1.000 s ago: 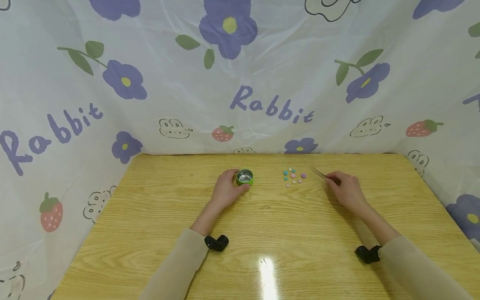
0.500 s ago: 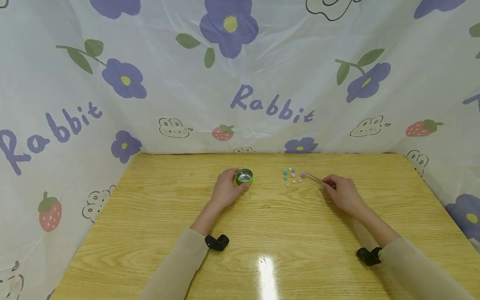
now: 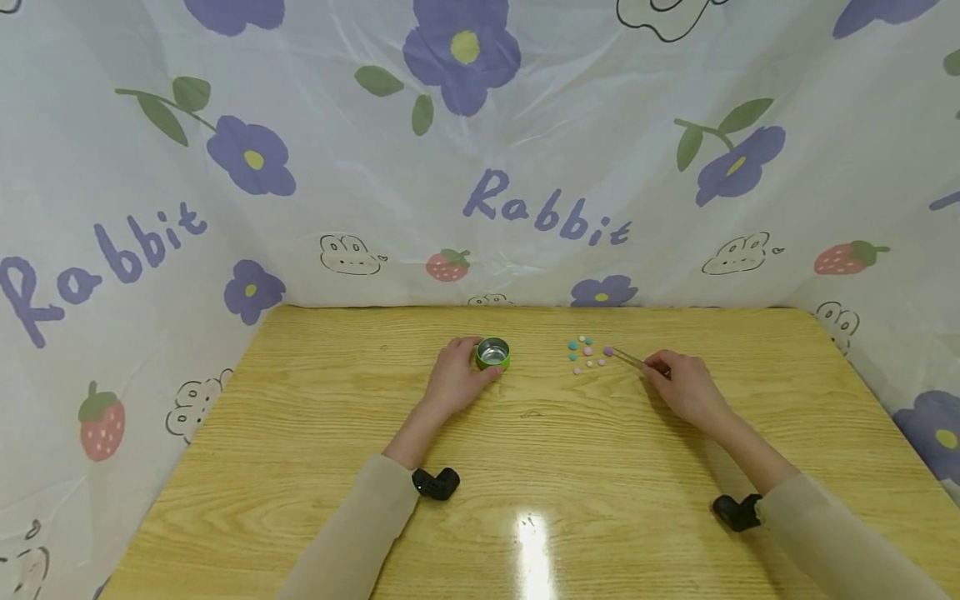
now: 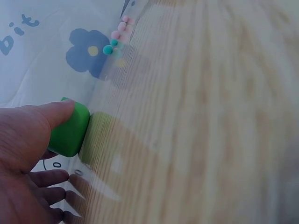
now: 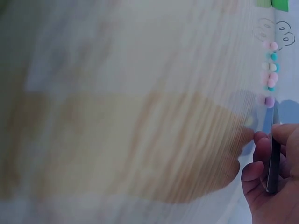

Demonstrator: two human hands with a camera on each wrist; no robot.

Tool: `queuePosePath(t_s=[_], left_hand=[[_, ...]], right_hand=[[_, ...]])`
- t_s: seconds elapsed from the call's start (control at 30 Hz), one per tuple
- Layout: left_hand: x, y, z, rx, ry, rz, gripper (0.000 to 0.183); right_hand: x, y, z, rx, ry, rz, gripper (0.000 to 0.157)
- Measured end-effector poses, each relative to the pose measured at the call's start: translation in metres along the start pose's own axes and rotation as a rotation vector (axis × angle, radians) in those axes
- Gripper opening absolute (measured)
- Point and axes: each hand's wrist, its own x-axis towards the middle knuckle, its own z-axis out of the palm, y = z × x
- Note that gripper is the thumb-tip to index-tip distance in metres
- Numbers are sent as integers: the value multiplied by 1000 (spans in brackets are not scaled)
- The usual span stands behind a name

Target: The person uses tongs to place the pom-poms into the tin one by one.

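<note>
My left hand (image 3: 454, 379) grips a small round green tin (image 4: 74, 130), thumb on the near side and fingers curling behind; its open silvery inside faces up in the head view. My right hand (image 3: 686, 387) pinches a pair of slim metal tweezers (image 3: 628, 358) pointing left. Their tips are at a small purple ball (image 3: 608, 351), also seen in the right wrist view, where the dark tweezers (image 5: 274, 163) reach up to the purple ball (image 5: 269, 101). Left of it lie several small balls in pink, teal and white, among them a pink ball (image 3: 588, 352) and a teal ball (image 3: 573, 345).
The wooden table (image 3: 300, 450) has a glossy surface that mirrors things in both wrist views. A white cloth (image 3: 360, 167) printed with flowers, rabbits and strawberries hangs behind and at both sides. The loose balls lie between the tin and the tweezers.
My right hand has moved slightly left, bringing the tweezers' tips from right of the purple ball up to it. My left hand stays on the tin.
</note>
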Motion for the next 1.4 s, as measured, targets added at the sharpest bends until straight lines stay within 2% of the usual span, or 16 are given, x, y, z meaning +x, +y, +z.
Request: queuePosePath(t_s=[0.63,0.97,1.4], left_hand=[[0,-5,3,-2,13,-2,67],[1,-4,3,-4,35,40,65],[0,-7,5,-65,66,71,59]], right_hand=[[3,0,5,-13,9,-23,15],[2,1,5,-15,4,-2,16],[1,-1,5,9,19,18,17]])
